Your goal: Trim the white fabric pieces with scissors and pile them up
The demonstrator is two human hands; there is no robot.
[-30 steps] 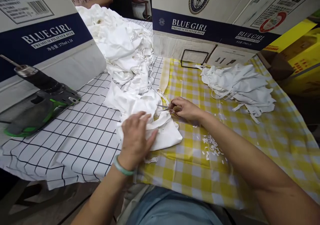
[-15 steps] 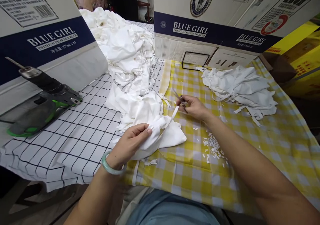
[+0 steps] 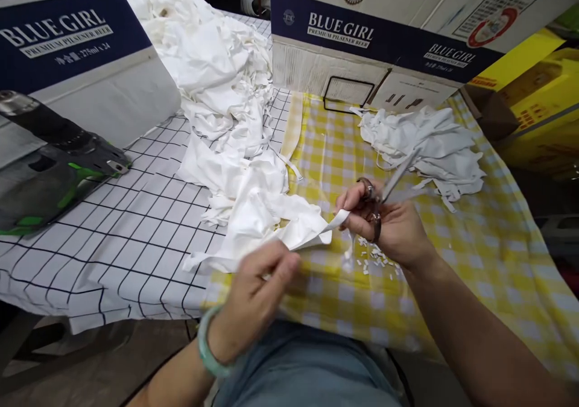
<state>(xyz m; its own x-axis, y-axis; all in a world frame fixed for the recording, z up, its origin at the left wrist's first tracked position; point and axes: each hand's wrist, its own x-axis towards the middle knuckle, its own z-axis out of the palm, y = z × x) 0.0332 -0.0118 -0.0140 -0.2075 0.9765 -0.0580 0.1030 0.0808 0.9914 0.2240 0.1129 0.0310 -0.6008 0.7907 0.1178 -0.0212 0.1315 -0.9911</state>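
My right hand (image 3: pixel 398 229) has its fingers through the handles of a pair of scissors (image 3: pixel 393 178), whose blades point up and to the right. Between its thumb and forefinger it also pinches the end of a narrow white strap (image 3: pixel 337 219). The strap runs left into a crumpled white cloth piece (image 3: pixel 253 214). My left hand (image 3: pixel 262 292), with a pale green bangle (image 3: pixel 208 343) at the wrist, is closed at the near edge of that cloth. Its fingers are smeared by motion, and the part of the cloth in its grip is mostly hidden.
A long heap of white cloth pieces (image 3: pixel 217 63) stretches back between two beer cartons (image 3: pixel 85 51) (image 3: pixel 316 69). Another white pile (image 3: pixel 429 148) lies right. Small white scraps (image 3: pixel 377 259) lie by my right hand. A cordless drill (image 3: pixel 54 166) and black wire stand (image 3: pixel 348 93) are on the table.
My left hand went from spread on the cloth to closed, then moved right and nearer. My right hand moved right and nearer, swinging the scissor blades away from the cloth. The strap now stretches to it.
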